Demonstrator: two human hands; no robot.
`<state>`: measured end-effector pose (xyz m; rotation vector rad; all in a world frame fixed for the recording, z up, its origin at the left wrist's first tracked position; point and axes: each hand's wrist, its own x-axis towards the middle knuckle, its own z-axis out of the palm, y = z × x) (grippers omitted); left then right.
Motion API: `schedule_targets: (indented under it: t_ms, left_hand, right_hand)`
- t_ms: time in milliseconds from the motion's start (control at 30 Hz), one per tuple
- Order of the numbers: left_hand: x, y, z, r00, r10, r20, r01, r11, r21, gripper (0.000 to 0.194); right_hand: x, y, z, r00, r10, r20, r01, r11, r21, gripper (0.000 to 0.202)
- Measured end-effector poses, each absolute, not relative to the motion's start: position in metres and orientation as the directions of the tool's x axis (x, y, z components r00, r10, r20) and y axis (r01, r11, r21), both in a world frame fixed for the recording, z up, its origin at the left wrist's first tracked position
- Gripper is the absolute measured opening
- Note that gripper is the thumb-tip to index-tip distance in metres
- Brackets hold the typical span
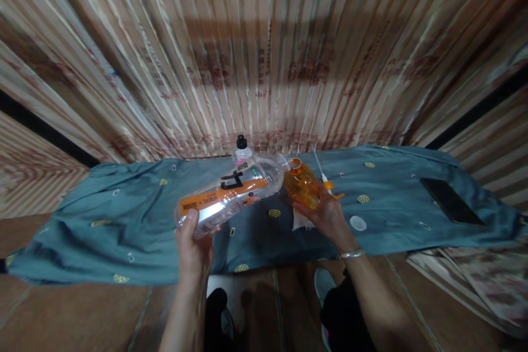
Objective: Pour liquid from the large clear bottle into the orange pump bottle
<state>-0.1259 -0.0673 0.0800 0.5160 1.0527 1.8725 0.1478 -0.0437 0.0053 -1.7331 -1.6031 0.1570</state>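
My left hand (194, 247) is closed round the base of a large clear bottle (226, 192) with an orange and silver label. The bottle is tilted, its neck pointing right and meeting the mouth of an orange see-through bottle (300, 184). My right hand (325, 214) grips that orange bottle, which leans a little to the left. Whether liquid runs between the two mouths I cannot tell. Just behind my right hand lies an orange pump top (328, 184) with a long pale tube. Partly hidden behind the clear bottle stands a small bottle (242, 151) with a black cap.
A blue-green cloth (136, 214) with yellow spots covers the narrow table. On it lie a white round lid (358, 224), a white tissue (303, 221) under my right hand, and a dark phone (451, 201) at the right. A striped curtain (264, 55) hangs close behind.
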Motion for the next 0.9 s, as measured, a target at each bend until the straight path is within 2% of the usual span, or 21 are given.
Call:
schedule_targets:
  t_ms: [233,400,633,900]
  left_hand:
    - [-0.1275,-0.0664,0.0771,-0.494,0.869,0.000,-0.470,-0.267,0.842,0.050]
    - [-0.1268,-0.0675,0.0779,-0.493,0.869,0.044,-0.438,-0.291,0.850,0.043]
    - [-0.1228,-0.0696,0.0814,-0.495,0.867,0.064,-0.415,-0.300,0.859,0.035]
    - [-0.1189,-0.0699,0.0821,-0.492,0.867,0.072,-0.429,-0.314,0.847,0.038]
  right_hand:
    - [0.1452,-0.0454,0.0056,0.202,0.886,0.417,0.818,0.082,-0.570,0.072]
    - [0.1455,-0.0457,0.0031,0.191,0.887,0.421,0.824,0.088,-0.560,0.074]
    - [0.1476,-0.0477,-0.0002,0.209,0.878,0.429,0.825,0.077,-0.559,0.080]
    - [0.1506,-0.0491,0.0026,0.202,0.886,0.418,0.816,0.083,-0.572,0.081]
